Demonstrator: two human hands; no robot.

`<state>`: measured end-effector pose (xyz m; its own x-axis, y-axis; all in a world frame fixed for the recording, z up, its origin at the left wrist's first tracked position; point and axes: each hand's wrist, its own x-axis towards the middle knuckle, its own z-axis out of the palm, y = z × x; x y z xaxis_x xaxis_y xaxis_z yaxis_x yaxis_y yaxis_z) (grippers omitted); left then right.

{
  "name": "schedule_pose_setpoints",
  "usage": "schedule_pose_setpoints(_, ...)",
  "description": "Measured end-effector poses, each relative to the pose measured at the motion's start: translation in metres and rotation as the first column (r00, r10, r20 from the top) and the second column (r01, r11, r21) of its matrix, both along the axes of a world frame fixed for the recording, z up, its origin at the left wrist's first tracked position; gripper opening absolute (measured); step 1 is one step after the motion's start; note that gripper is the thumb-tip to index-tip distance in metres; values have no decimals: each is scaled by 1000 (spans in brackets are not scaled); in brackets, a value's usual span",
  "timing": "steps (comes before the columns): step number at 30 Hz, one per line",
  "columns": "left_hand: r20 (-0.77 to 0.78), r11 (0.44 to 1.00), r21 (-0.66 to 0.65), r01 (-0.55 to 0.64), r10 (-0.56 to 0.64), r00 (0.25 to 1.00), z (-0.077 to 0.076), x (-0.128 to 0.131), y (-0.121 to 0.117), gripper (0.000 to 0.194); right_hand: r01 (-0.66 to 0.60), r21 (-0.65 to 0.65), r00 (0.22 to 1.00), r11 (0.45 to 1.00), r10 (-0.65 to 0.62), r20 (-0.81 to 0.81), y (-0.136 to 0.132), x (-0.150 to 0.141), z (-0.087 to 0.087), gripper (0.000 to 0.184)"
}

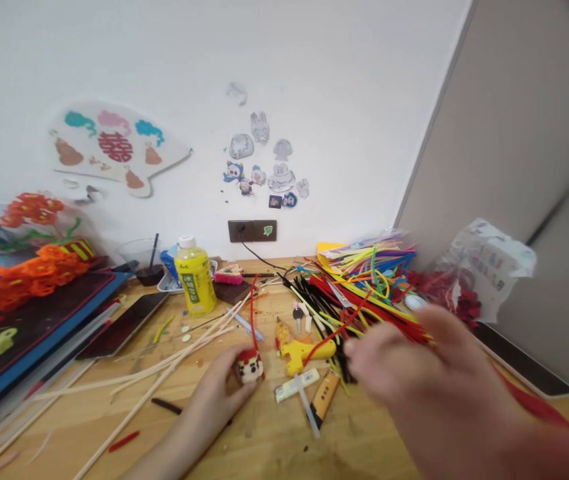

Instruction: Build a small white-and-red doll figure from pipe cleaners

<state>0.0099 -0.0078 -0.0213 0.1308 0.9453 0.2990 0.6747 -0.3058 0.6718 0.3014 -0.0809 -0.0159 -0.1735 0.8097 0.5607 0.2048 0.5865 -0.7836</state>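
My left hand rests low over the table, its fingers closed around a small red and white pipe-cleaner head with dark eyes. A red pipe cleaner stands up from the top of that head. My right hand is smeared by motion at the right, in front of the pile of red and black pipe cleaners. Its fingers are too blurred to show whether they hold anything. Between my hands lies a yellow hot glue gun, with a red stem crossing its handle.
In front of the glue gun lie a glue stick, a white-labelled box and an orange and black item. A yellow drink bottle stands behind my left hand. Pale wooden strips, a dark tablet and orange flowers occupy the left.
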Motion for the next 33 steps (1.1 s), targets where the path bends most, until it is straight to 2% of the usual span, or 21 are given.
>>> schedule_pose_setpoints(2,-17,1000,3,-12,12,1000,1,-1,1,37,-74,3,993,997,74,-91,34,-25,49,31)
schedule_pose_setpoints(3,-37,1000,15,-13,14,999,2,-2,1,36,-119,3,985,993,118,-125,47,-36,67,32)
schedule_pose_setpoints(5,-75,999,44,-13,16,997,2,-4,2,37,-113,42,992,993,115,-47,68,-52,83,27)
schedule_pose_setpoints(7,-102,998,68,-4,11,995,1,-6,3,40,-57,64,997,996,54,52,81,-59,74,26)
schedule_pose_setpoints(9,-114,996,85,-4,14,993,-1,-8,4,40,4,47,997,999,-7,75,88,-59,52,25)
schedule_pose_setpoints(12,-125,993,120,-20,36,992,-2,-14,9,37,81,-6,997,997,-81,-14,95,-56,25,22)
schedule_pose_setpoints(14,-126,986,158,-56,76,989,-2,-21,15,39,100,-55,991,993,-104,-80,99,-54,17,21)
schedule_pose_setpoints(19,-96,943,277,-184,218,971,5,-49,32,37,133,-136,974,982,-155,-164,105,-56,15,19)
schedule_pose_setpoints(22,-69,913,325,-246,283,957,9,-60,37,39,134,-130,976,982,-154,-157,105,-58,13,17)
schedule_pose_setpoints(27,-56,888,359,-287,327,943,12,-61,37,45,139,-86,982,987,-149,-120,103,-62,10,17)
schedule_pose_setpoints(33,-85,888,368,-276,327,941,15,-56,33,36,153,-70,983,986,-159,-87,104,-62,8,16)
